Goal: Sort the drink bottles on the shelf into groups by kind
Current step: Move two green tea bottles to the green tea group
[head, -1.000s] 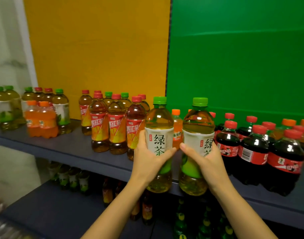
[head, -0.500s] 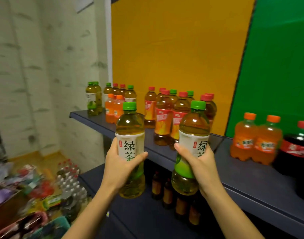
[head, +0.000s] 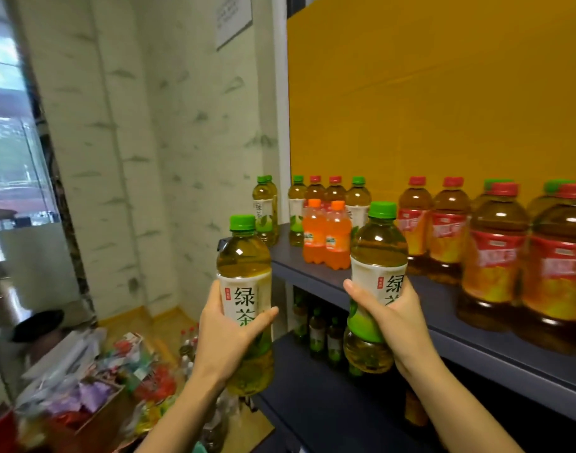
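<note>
In the head view, we see the left hand [head: 224, 335] closed around the label of 1 green tea bottle [head: 244, 273], and the right hand [head: 397, 325] closed the same way around a second green tea bottle [head: 378, 253]. Both bottles are upright and off the upper shelf [head: 443, 325], in front of it near its left end. We judge that they are held by the middle, caps up, because this grip is steady for carrying 2 at once and setting them down standing. At the far left end stand green-capped bottles [head: 265, 207] of what looks like the same kind, so we think the pair belongs there. Near them are 2 orange soda bottles [head: 325, 237], and further right the red-capped tea bottles [head: 495, 263] stand grouped. Some green caps show behind these, so the sorting seems not finished. On the left bottle we read 绿茶. On the right one 绿 is clear, but the character below is half covered by the hand. The red and orange labels are too blurred to read.
</note>
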Motion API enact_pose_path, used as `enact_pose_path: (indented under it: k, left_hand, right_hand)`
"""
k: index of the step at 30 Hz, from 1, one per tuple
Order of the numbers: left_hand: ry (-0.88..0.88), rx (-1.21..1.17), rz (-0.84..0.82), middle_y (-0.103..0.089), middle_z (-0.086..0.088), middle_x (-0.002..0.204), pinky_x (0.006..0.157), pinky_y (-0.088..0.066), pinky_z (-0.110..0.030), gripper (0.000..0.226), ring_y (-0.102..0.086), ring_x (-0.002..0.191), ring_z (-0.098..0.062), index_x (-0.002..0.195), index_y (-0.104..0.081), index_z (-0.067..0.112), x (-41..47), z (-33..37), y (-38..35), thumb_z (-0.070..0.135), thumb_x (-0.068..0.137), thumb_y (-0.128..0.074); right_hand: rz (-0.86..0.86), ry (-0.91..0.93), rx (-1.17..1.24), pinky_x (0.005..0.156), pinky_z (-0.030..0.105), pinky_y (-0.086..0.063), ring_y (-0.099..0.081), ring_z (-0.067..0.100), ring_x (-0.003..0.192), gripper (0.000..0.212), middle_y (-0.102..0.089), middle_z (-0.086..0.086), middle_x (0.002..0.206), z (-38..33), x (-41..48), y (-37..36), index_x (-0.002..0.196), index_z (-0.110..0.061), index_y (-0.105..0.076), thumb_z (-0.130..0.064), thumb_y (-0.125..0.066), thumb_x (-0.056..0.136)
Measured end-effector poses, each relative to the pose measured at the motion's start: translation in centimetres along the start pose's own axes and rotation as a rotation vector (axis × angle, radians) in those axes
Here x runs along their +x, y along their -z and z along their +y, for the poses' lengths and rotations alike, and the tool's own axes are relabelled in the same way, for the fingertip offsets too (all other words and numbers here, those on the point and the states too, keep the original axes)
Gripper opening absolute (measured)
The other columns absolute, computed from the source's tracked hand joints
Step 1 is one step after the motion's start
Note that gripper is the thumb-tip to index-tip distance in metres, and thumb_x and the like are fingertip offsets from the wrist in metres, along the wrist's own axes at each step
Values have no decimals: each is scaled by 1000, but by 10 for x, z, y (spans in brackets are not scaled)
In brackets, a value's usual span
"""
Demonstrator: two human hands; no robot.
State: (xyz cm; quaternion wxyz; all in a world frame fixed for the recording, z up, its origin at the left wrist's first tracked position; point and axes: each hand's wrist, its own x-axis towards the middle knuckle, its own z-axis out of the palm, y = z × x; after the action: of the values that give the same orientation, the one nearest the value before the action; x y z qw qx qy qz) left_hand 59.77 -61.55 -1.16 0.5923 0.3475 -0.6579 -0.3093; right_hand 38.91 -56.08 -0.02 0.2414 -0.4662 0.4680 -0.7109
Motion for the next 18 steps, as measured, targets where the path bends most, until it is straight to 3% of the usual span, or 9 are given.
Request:
enact_pose_path:
  k: [3,7,10,14,18]
  left_hand:
    - [-2,14,4,-65,2,88,66,-52,-23,54,-62,75,-3,96,-51,31,32,-21,18,26,56,-87]
    - [-7,19,-12,-64,2,90,66,-52,-22,50,-61,76,-3,97,-50,31,75,-50,32,18,62,-83]
    - [-19,8,-17,-63,2,92,67,-52,-19,50,-62,82,-7,97,-50,31,107,-72,35,17,62,-82]
    - [-21,-15,-38,-62,2,92,65,-51,-14,50,-61,82,-8,94,-48,32,150,-104,31,14,62,-82]
    - [-43,-23,-54,-61,1,92,65,-49,-10,51,-60,78,2,94,-48,31,205,-134,24,16,60,-82]
  right_hand:
    - [-7,-3,7,73,23,-50,-65,13,95,51,-68,-2,103,17,21,-41,112,-21,-56,-24,-78,66]
    - [-21,6,-6,78,24,-50,-64,11,98,64,-67,-6,105,35,51,-83,114,-27,-55,-38,-78,55]
    - [-33,64,-48,83,23,-48,-59,5,103,70,-62,-11,113,49,79,-110,120,-37,-47,-37,-79,58]
    - [-1,134,-70,80,16,-47,-58,4,105,77,-60,-10,115,71,123,-140,123,-30,-45,-43,-76,54]
    - [54,202,-96,76,10,-48,-58,1,103,73,-60,-13,112,95,171,-168,121,-28,-46,-42,-75,55]
